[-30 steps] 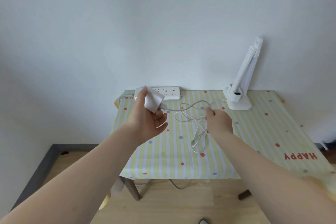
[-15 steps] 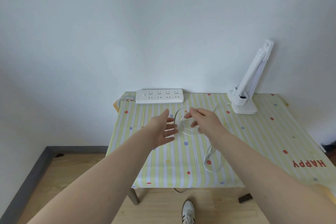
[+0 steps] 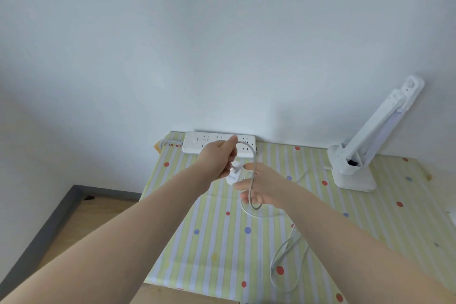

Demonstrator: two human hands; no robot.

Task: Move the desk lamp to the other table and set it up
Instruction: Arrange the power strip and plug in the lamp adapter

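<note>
- Desk lamp [image 3: 365, 145]: white, folded arm leaning up toward the wall, base standing at the back right of the table [image 3: 407, 229], well apart from both hands.
- Cord [image 3: 251, 180]: thin and white, looped between the hands, the slack trailing over the cloth toward the near edge.
- Left hand [image 3: 219, 158]: fingers curled, pinching the cord up in front of the power strip [image 3: 219, 145]; the white adapter [image 3: 233, 175] hangs just below it.
- Right hand [image 3: 259, 186]: loosely curled under the loop, cord running across its fingers.
- Risk: the loop could tighten into a tangle if pulled from both ends; the hanging adapter could swing and slip free.
- Risk: slack near the table edge might snag and tug the lamp's base, which looks light enough to shift.
- Surface: cloth of yellow and white stripes with red and blue dots, lettering at the back left corner.
- Room: plain pale wall behind, wooden floor and dark skirting at lower left.
</note>
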